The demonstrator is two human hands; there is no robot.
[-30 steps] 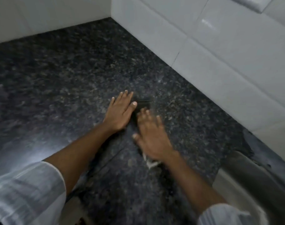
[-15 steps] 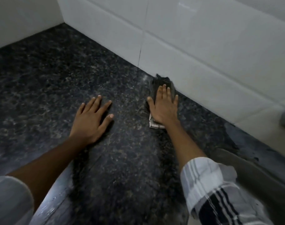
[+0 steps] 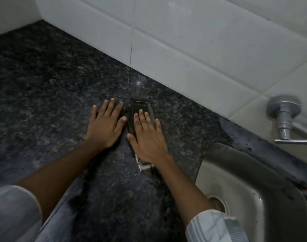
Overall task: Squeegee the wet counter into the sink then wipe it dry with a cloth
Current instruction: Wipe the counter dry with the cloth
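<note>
Steel sink (image 3: 264, 194) at lower right, basin holding only its drain (image 3: 217, 203). Right hand (image 3: 147, 138), fingers spread flat, presses a dark folded cloth (image 3: 138, 109) onto the speckled granite counter (image 3: 44, 84), near the tiled wall (image 3: 201, 49). Left hand (image 3: 105, 126) lies flat and spread just beside it. Open counter extends leftward.

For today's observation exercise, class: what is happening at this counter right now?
A person is wiping a dark granite counter. The right hand presses flat on a dark folded cloth near the tiled wall, while the left hand rests flat on the bare counter beside it. A steel sink sits to the right.
</note>
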